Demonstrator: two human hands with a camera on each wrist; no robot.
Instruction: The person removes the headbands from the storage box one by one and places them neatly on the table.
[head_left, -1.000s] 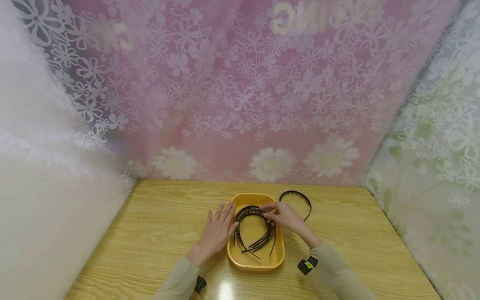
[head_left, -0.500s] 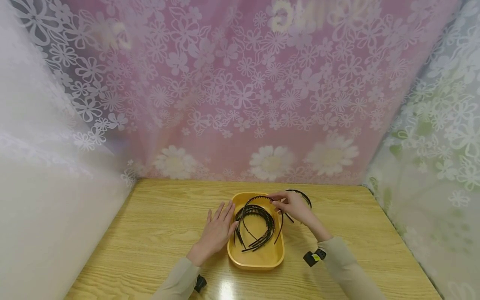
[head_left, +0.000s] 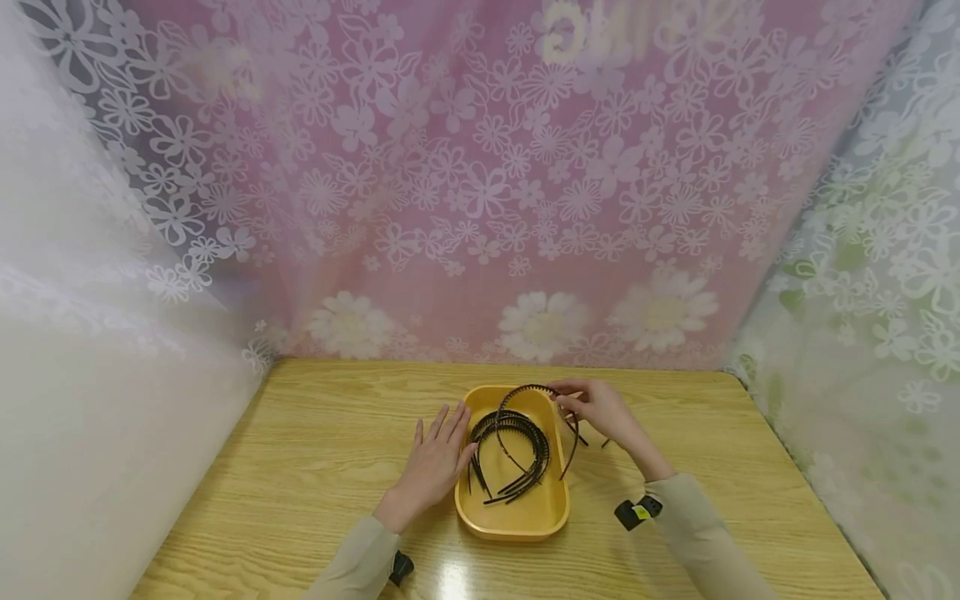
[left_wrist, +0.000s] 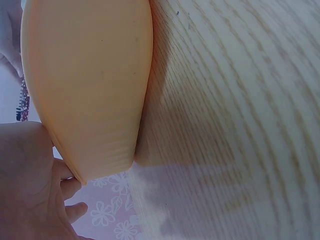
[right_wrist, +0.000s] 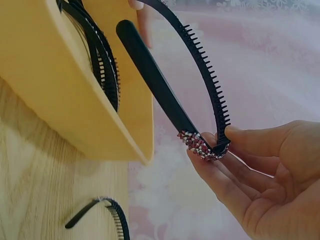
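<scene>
In the head view my left hand (head_left: 431, 467) lies along the left rim of a yellow plastic tray (head_left: 512, 533), fingers straight. The left wrist view shows its fingers at the rim (left_wrist: 65, 152). My right hand (head_left: 602, 412) pinches a black toothed headband (right_wrist: 155, 80) between thumb and fingers, over the tray's right side. Red and white rhinestones cover part of this headband, close to the fingertips. Inside the tray lie several more black headbands (head_left: 542, 454), nested together. Another headband (right_wrist: 86, 211) lies on the table right of the tray, mostly hidden behind the right hand in the head view.
The tray stands on a wood-grain table (head_left: 337, 442). A pink flowered curtain (head_left: 480, 208) hangs at the table's back edge, with pale flowered sheets (head_left: 885, 292) along both sides.
My right hand has lifted one headband off the pile in the tray and carried it right, towards the tray's right rim. The left hand has stayed in place.
</scene>
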